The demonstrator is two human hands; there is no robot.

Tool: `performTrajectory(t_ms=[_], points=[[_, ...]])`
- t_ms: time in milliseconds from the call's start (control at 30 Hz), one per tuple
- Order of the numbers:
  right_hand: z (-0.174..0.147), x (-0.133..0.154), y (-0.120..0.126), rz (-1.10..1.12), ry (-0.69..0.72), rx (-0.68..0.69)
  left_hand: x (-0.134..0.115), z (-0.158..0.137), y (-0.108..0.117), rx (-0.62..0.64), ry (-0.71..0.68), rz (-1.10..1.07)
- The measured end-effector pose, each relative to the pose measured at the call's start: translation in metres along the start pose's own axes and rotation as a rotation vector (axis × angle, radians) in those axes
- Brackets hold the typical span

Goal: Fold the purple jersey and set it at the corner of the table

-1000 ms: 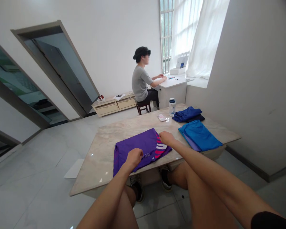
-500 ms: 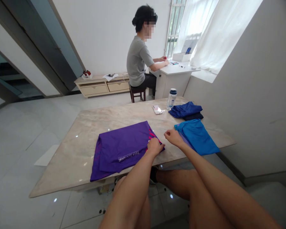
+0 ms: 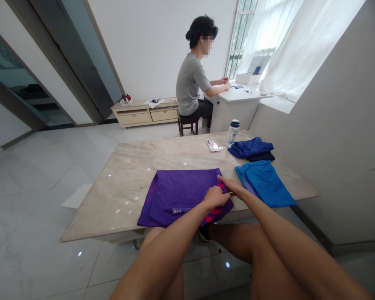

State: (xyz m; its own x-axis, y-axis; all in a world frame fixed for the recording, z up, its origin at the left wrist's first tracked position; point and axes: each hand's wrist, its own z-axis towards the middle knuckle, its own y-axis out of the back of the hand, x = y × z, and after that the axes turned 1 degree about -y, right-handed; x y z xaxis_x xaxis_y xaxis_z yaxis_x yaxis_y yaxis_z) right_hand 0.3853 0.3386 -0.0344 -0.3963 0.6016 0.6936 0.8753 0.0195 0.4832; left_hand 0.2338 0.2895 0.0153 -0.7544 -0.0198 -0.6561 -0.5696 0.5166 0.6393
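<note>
A folded purple T-shirt (image 3: pixel 184 189) with white lettering and pink stripes lies across the front edge of the marble-topped table (image 3: pixel 134 156). My left hand (image 3: pixel 216 196) rests on its right end, fingers curled and gripping the striped cloth. Close beside it, my right hand (image 3: pixel 234 187) reaches to the shirt's right edge with its index finger stretched out along the stripes; its lower fingers are partly hidden near my left hand. To the right of my right hand lies a folded bright blue garment (image 3: pixel 265 181).
Behind the blue garment sits a pile of dark blue clothing (image 3: pixel 251 148). A water bottle (image 3: pixel 232 134) and a phone (image 3: pixel 213 146) are at the table's far side. Further back, a person (image 3: pixel 192 79) sits on a stool at a white desk (image 3: pixel 237 104). A wall runs along the right.
The purple shirt has turned and shifted slightly, its right end now showing more pink stripes. My right hand has moved from beside the blue garment onto the purple shirt's edge. The view has shifted.
</note>
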Motion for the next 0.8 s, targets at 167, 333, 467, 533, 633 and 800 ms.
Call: performTrajectory(t_ms=[167,333,467,533,633,800], points=[[-0.016,0.026,-0.012,-0.02,0.091,-0.098,0.023,-0.037,0.013,-0.076,0.016,-0.223],[-0.033,0.071,-0.052,-0.021,0.221,-0.117,0.058,-0.06,0.032,-0.185,0.1,-0.416],[-0.046,0.105,-0.094,-0.104,0.291,-0.138,0.088,-0.068,0.045,-0.242,0.129,-0.546],[-0.052,0.118,-0.112,-0.166,0.323,-0.169,0.104,-0.07,0.051,-0.291,0.125,-0.572],[-0.06,0.134,-0.137,-0.245,0.358,-0.209,0.129,-0.071,0.062,-0.324,0.133,-0.546],[-0.069,0.149,-0.168,-0.301,0.343,-0.209,0.172,-0.079,0.084,-0.352,0.163,-0.534]])
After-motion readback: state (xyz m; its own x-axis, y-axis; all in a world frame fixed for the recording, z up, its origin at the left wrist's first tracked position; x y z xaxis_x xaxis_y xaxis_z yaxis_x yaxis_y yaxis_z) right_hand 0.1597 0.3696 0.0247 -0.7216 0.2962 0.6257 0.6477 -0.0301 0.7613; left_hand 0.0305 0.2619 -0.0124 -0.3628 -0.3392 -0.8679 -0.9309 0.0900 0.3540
